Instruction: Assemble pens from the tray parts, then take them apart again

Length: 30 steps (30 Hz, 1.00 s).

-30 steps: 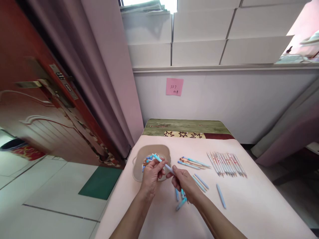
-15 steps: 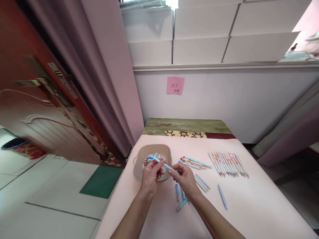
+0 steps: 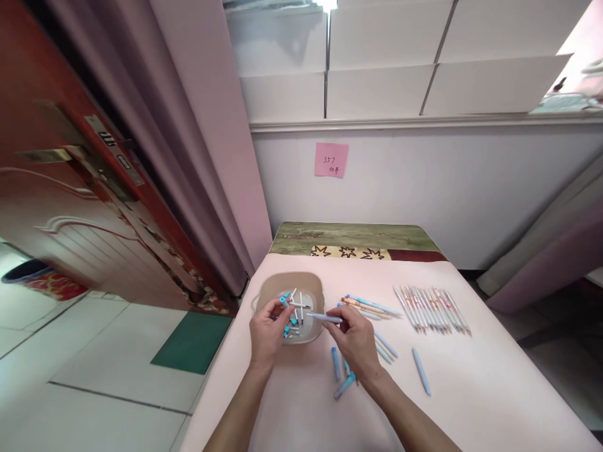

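My left hand point(image 3: 268, 331) is closed over the beige basin, pinching a bright-blue pen top point(image 3: 283, 301). A thin white refill point(image 3: 298, 305) with a dark tip stretches right from it; whether the two are joined I cannot tell. In my right hand point(image 3: 353, 336) is a pale blue pen barrel point(image 3: 325, 318), pointing left over the basin's right rim. Inside the basin point(image 3: 268, 285) lie several white refills and small blue pen pieces. Just below my right hand, blue pens point(image 3: 335, 364) lie on the table.
A row of pale pens point(image 3: 431, 311) lies at the right, with a blue pen point(image 3: 421, 371) in front of it. Behind my right hand is a bunch of orange and blue pens point(image 3: 372, 306). A pink note point(image 3: 331, 160) sticks to the wall behind the table.
The pen that both hands held has come apart. My left hand has moved left with the blue top, while the pale barrel stays in my right hand.
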### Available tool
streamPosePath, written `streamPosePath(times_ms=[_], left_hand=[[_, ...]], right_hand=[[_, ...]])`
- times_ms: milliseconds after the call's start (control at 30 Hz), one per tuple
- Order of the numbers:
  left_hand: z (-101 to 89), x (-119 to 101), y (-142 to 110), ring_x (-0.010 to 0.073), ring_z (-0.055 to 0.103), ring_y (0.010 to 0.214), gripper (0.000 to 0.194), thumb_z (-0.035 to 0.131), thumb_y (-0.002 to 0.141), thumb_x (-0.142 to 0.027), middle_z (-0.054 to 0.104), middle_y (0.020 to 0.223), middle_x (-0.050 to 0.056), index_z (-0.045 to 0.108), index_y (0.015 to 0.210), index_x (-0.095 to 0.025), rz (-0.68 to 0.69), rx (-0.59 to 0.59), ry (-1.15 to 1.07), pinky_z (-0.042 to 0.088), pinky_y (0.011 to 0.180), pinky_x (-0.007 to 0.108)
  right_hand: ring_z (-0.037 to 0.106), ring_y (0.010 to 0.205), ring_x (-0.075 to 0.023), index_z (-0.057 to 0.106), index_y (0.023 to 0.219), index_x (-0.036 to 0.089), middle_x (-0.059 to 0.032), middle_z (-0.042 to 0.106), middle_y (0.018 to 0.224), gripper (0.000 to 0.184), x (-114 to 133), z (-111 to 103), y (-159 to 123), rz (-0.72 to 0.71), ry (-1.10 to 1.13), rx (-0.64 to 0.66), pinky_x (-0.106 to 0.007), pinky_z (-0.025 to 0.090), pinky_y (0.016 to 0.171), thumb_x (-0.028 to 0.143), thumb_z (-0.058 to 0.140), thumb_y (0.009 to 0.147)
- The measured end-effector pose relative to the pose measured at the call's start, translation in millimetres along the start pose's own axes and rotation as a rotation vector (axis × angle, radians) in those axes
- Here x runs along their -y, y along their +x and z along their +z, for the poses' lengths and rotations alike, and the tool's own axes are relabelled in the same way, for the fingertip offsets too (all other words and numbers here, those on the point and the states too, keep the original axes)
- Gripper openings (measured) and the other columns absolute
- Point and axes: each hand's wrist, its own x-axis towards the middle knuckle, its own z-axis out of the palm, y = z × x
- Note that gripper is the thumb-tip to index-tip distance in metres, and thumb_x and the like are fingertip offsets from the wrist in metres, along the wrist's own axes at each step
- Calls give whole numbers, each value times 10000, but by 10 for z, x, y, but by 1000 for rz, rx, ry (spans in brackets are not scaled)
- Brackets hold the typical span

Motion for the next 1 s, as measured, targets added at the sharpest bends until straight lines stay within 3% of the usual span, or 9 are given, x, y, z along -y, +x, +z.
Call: streamPosePath(times_ms=[100, 200, 433, 567, 667, 800, 900, 1000], left_hand=[[-104, 37, -13, 161, 587, 689, 133, 663, 747, -325, 673, 841, 28, 708, 807, -216, 218, 5, 355, 468, 682, 278], [-161, 41, -41, 182, 605, 739, 142, 598, 795, -316, 680, 861, 37, 695, 842, -224, 275, 35, 516, 459, 713, 285], [-233, -7, -26, 190, 619, 732, 382, 598, 789, -322, 702, 881, 24, 585, 1159, -230, 240, -24, 528, 456, 706, 282], [-185, -111, -146, 186, 605, 684, 413, 610, 784, -342, 700, 858, 23, 569, 1179, -229, 207, -14, 459, 445, 681, 280], [-10, -163, -417, 179, 592, 649, 349, 615, 783, -358, 688, 850, 26, 619, 1114, -248, 171, 116, 364, 435, 648, 271], [308, -97, -784, 190, 600, 665, 251, 568, 802, -273, 674, 797, 28, 648, 1039, -256, 168, 536, 414, 425, 656, 277], [473, 1, -881, 227, 624, 819, 257, 503, 803, -182, 673, 844, 62, 614, 1031, -220, 142, 614, 643, 416, 723, 294], [528, 70, -876, 237, 622, 885, 237, 455, 820, -162, 666, 897, 89, 583, 1017, -195, 88, 629, 813, 405, 750, 299]], right_hand=[[519, 612, -149, 671, 857, 220, -32, 638, 763, 148, 59, -22, -2, -121, -115, 12, -272, 417, 618, 351, 607, 833], [548, 633, -148, 658, 910, 225, -34, 646, 800, 149, 114, -27, -16, -162, -143, 26, -267, 426, 636, 324, 556, 862], [578, 632, -143, 647, 943, 223, -45, 663, 862, 168, 247, -97, -59, -185, -122, -15, -255, 449, 637, 314, 526, 871], [615, 679, -153, 640, 979, 224, -57, 687, 982, 190, 149, -271, -66, -110, -77, -95, -254, 464, 643, 306, 522, 855], [643, 721, -178, 625, 957, 242, -29, 710, 944, 180, -117, -454, -139, 45, -170, -109, -262, 455, 625, 279, 525, 813], [657, 729, -204, 623, 901, 260, 4, 720, 844, 160, -566, -632, -364, 166, -404, 18, -287, 438, 642, 256, 514, 783], [660, 873, -220, 641, 983, 254, -25, 716, 979, 214, -825, -687, -458, 109, -395, 76, -308, 462, 737, 290, 521, 810], [641, 919, -210, 660, 1003, 230, -53, 700, 1013, 233, -976, -709, -352, 28, -396, 9, -307, 461, 791, 305, 495, 857]])
